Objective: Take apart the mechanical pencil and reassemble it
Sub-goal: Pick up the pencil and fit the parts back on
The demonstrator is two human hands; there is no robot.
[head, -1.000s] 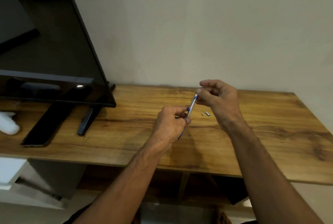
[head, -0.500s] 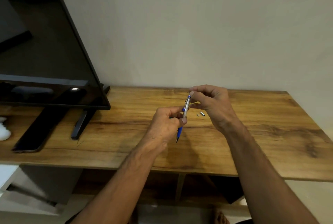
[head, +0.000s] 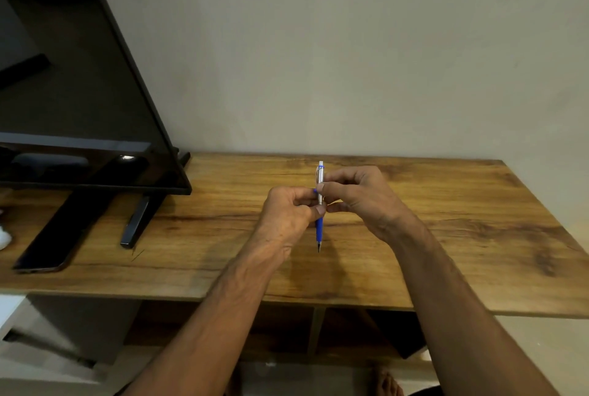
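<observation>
left hand (head: 291,212): fingers curled, pinched shut, knuckles up | right hand (head: 357,194): thumb and forefinger pinched, facing left hand | both forearms bare, converging

Mechanical pencil (head: 319,226) — silver upper barrel, blue grip, white top — held upright above the table, dark tip down.

head view | worn on head | faces forward-down, near | wooden table (head: 446,236), wall (head: 350,60)
</observation>
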